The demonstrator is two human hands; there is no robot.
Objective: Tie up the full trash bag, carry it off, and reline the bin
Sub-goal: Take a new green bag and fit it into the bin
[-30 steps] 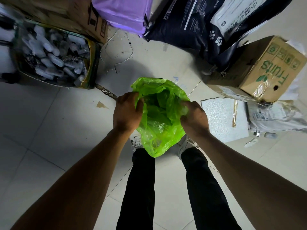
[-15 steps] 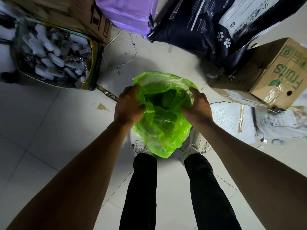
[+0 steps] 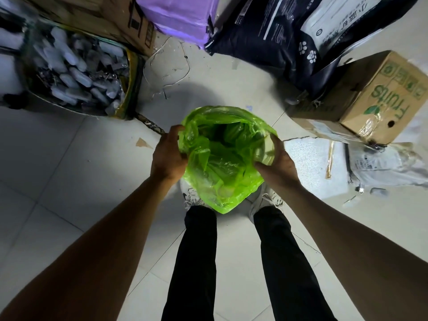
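Fingers of our left hand [image 3: 167, 156] and right hand [image 3: 278, 161] were curled on the rim of the green bag [image 3: 222, 163], holding its mouth open above our shoes over the pale tiled floor [image 3: 69, 181]. What lay inside the bag was hard to make out. Around stood a fruits carton [image 3: 375, 98], a dark sack [image 3: 278, 35] and a box of bottles [image 3: 76, 72]
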